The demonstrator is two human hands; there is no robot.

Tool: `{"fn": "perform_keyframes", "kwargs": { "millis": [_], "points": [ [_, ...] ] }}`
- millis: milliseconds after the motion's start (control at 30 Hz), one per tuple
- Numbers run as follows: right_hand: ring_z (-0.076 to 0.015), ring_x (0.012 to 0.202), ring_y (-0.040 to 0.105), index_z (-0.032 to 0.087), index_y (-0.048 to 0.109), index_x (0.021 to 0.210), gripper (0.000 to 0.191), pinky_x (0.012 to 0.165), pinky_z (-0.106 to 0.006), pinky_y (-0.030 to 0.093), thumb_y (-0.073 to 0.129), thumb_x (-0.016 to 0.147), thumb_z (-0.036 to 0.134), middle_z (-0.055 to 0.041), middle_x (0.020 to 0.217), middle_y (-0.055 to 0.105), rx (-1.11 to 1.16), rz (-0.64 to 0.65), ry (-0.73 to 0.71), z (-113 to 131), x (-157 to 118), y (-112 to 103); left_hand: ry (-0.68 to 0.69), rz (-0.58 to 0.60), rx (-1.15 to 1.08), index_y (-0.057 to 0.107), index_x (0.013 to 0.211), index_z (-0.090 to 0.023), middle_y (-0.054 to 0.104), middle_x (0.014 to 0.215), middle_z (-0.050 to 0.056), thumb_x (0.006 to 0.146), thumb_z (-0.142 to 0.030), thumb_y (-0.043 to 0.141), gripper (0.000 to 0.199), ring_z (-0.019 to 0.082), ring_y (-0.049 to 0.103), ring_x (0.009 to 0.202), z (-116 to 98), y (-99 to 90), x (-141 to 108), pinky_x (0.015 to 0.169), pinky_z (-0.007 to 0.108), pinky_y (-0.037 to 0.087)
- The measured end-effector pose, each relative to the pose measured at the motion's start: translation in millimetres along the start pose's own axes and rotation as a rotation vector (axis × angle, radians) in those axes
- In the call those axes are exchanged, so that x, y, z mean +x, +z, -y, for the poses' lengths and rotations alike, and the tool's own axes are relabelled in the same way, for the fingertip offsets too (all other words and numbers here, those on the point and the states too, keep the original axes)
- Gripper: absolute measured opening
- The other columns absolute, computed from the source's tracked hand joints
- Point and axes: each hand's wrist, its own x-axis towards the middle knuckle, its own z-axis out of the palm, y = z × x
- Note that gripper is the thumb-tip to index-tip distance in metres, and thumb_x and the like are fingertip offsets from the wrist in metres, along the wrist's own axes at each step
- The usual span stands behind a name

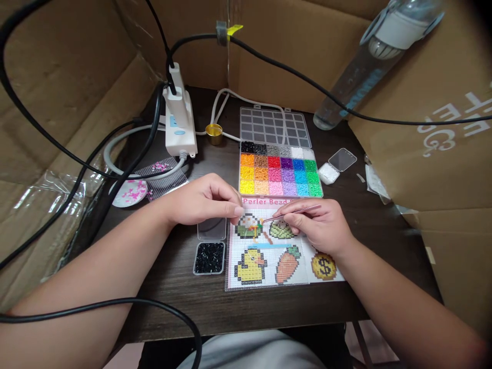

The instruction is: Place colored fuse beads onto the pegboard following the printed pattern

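My right hand [321, 224] is closed around a pair of pinkish tweezers [298, 211]. Their tip points left, at a small green spot beside the green-and-white picture [248, 226]. My left hand [209, 201] is closed, thumb and forefinger pressed together above the upper left edge of the pegboard [271, 271]. Whatever that pinch holds, if anything, is too small to make out. Under the clear pegboard lies a printed bead pattern sheet with a yellow duck [250, 266], a carrot [288, 265] and a dollar coin [324, 265]; my right hand partly covers a green picture [282, 229].
Behind the sheet stands an open bead box [281, 171] with several colours. A small box of black beads [209, 258] is left of the pegboard. Further out are a white bead box [329, 173], a power strip [180, 128], black cables and a leaning bottle [369, 72].
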Motion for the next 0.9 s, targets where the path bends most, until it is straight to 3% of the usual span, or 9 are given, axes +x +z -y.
{"fn": "perform_keyframes", "kwargs": {
  "millis": [600, 900],
  "points": [
    [-0.0094, 0.046, 0.054, 0.019, 0.081, 0.083, 0.008, 0.042, -0.022, 0.043, 0.078, 0.08, 0.026, -0.0017, 0.058, 0.067, 0.064, -0.009, 0.052, -4.4, -0.7, -4.9, 0.001, -0.003, 0.01, 0.076, 0.069, -0.015, 0.074, 0.07, 0.006, 0.085, -0.024, 0.065, 0.021, 0.016, 0.065, 0.068, 0.5, -0.4, -0.5, 0.073, 0.029, 0.053],
    [-0.0091, 0.045, 0.053, 0.018, 0.081, 0.082, 0.01, 0.041, -0.023, 0.042, 0.078, 0.08, 0.028, -0.0046, 0.064, 0.071, 0.08, -0.023, 0.049, -6.7, -1.0, -6.1, -0.007, -0.001, 0.02, 0.075, 0.07, -0.014, 0.073, 0.07, 0.006, 0.086, -0.024, 0.064, 0.022, 0.015, 0.064, 0.068, -0.3, 0.0, -0.5, 0.072, 0.029, 0.053]
  ]
}}
